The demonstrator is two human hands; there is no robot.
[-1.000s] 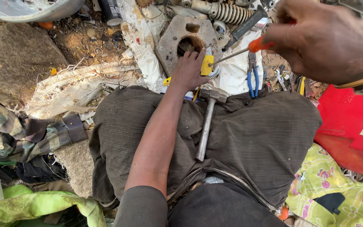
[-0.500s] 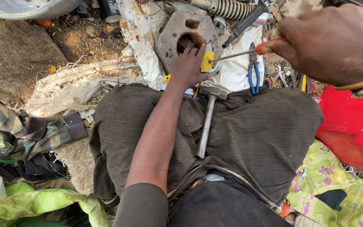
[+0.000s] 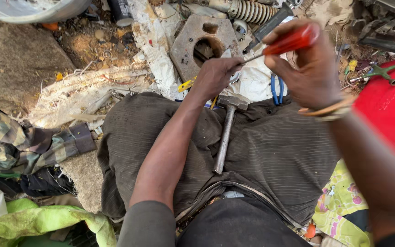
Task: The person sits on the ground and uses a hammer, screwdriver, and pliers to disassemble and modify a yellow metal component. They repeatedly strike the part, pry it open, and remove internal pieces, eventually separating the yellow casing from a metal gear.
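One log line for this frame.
left hand: on metal plate | right hand: grips red screwdriver | hammer: on lap

1. I sit on bare dirt ground, brown and strewn with pebbles and scraps.
2. A dirty white cloth is spread over it ahead of my knees; a flat metal plate with a round hole lies on that cloth.
3. Beyond the plate rests a coil spring.
4. Blue-handled pliers lie on the white cloth just past my lap.
5. A hammer rests across my lap, head toward the plate.
6. At my left lies a camouflage rag, with a green cloth nearer me.
7. At my right sits a red sheet, a cross-shaped wrench on it.
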